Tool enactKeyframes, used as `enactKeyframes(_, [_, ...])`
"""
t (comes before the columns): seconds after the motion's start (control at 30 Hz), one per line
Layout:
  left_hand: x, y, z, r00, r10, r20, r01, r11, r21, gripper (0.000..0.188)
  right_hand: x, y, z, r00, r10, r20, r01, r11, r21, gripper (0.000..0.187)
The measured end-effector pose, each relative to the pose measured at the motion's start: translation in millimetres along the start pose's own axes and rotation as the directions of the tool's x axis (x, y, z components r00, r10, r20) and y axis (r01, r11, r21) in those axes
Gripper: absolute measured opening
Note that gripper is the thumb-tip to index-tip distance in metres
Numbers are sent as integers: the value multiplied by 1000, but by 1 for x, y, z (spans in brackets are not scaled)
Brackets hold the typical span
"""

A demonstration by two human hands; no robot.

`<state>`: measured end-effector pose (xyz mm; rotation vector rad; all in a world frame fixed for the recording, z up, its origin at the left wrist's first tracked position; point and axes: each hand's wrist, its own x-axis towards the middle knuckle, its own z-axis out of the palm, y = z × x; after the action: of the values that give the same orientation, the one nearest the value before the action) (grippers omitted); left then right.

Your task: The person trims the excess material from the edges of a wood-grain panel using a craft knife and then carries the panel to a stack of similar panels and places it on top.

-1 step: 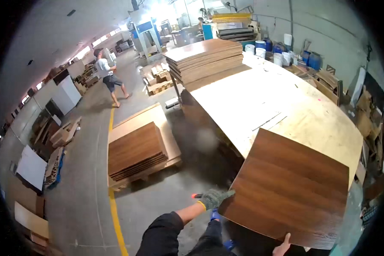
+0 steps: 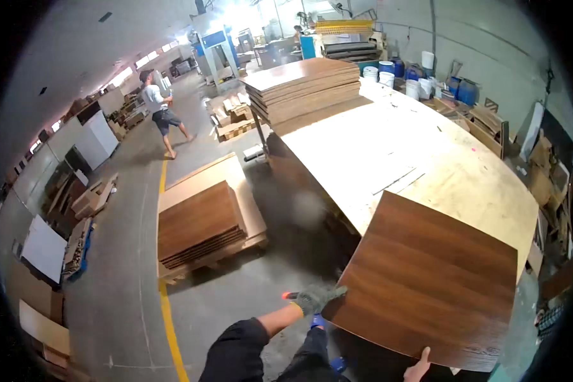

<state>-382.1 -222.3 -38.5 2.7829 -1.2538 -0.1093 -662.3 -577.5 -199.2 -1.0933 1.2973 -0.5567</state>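
A dark brown wood-grain panel (image 2: 426, 280) lies tilted on the near end of a pale table (image 2: 452, 172), jutting past its near edge. My left hand (image 2: 313, 299), in a grey knitted glove with a yellow cuff, is closed beside the panel's left edge, reaching its near-left corner. From the fist a dark tool handle with a red-orange end (image 2: 289, 295) sticks out to the left; the rest of it is hidden. My bare right hand (image 2: 417, 367) grips the panel's near edge, thumb on top and the other fingers mostly hidden beneath.
Brown panels (image 2: 312, 89) are stacked on the table's far left. Another stack (image 2: 200, 223) sits on a low pallet to the left. Beyond it, a person (image 2: 159, 111) stands by the yellow floor line (image 2: 172, 325). Buckets and blue drums (image 2: 468, 92) stand along the back wall.
The whole view has shifted slightly. Both hands and the panel hold nearly the same places relative to each other.
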Motion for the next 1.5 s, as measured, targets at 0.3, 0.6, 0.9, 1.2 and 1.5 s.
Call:
enactKeyframes(0.3, [-98, 1, 69, 987, 31, 161, -7, 988, -153, 52, -17, -66, -22, 996, -87, -23, 90, 962, 260, 56])
enactKeyframes(0.6, [-49, 22, -2, 978, 3, 207, 39, 979, -201, 64, 99, -11, -124, 981, 163, 103, -183, 958, 219, 59])
enactKeyframes(0.9, [-72, 17, 75, 704, -701, 110, 451, 323, -832, 50, 76, -7, -86, 993, 106, 48, -116, 909, 399, 50])
enactKeyframes(1.2, [13, -104, 136, 487, -874, -4, 209, 120, -971, 40, -45, 33, -54, 939, 264, 222, -218, 953, -210, 47])
enactKeyframes(1.5, [95, -133, 94, 629, -776, -43, 321, 310, -895, 42, -94, -48, -21, 1000, 11, -21, -16, 951, -307, 46])
